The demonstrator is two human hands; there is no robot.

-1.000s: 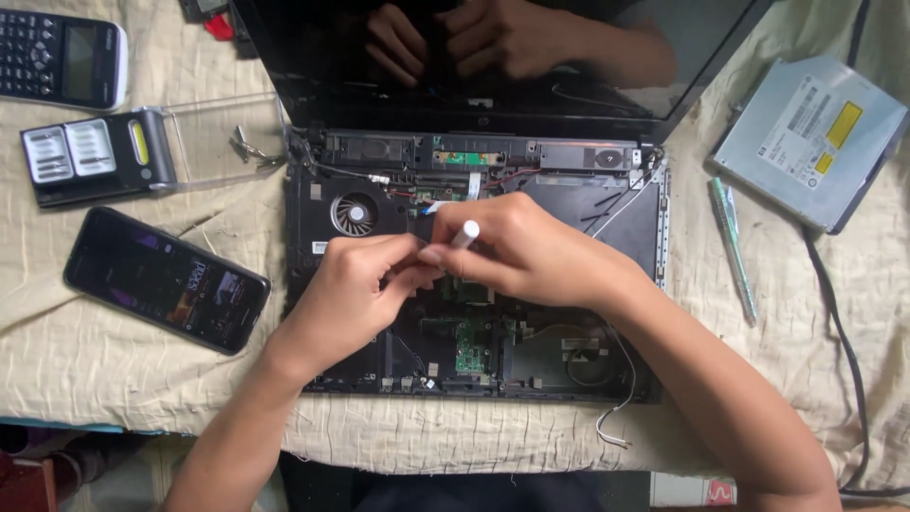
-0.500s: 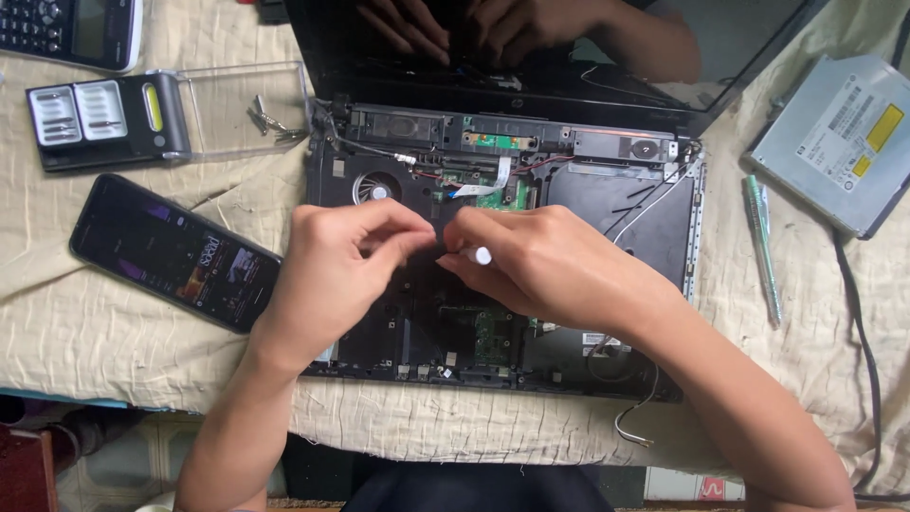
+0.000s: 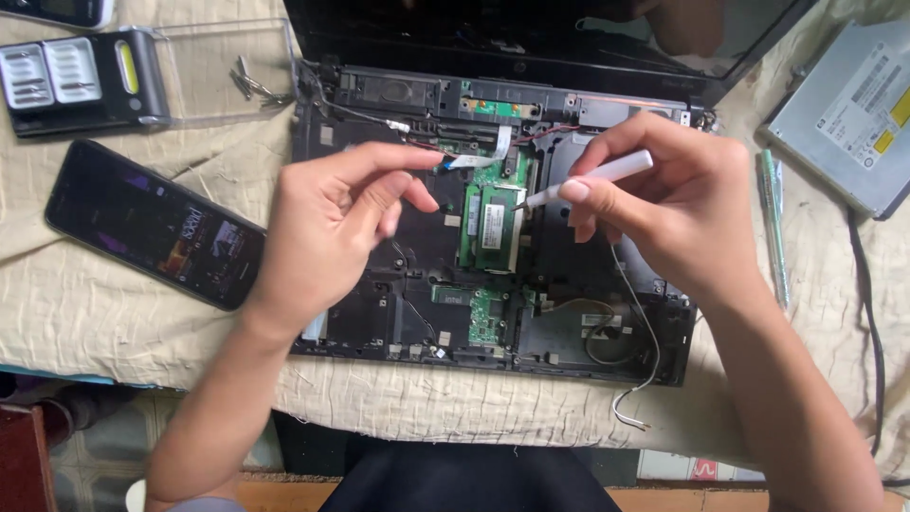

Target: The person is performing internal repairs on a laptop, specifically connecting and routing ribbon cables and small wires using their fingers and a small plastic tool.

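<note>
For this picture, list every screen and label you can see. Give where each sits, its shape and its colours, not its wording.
Phone screen: left of laptop, dark rectangle, dim picture.
Laptop screen: top, black, reflective.
Memory module label: laptop middle, white rectangle on green.
Optical drive label: top right, white with yellow patch.

A dark phone screen [image 3: 152, 226] glows faintly near the worktop's left edge. The laptop's black screen [image 3: 531, 28] stands along the far edge. A white-and-yellow label [image 3: 867, 104] sits on the grey drive at the right edge.

A dark phone [image 3: 152, 226], screwdriver-bit case [image 3: 81, 81], optical drive [image 3: 848, 114] and pen [image 3: 773, 228] lie around.
</note>
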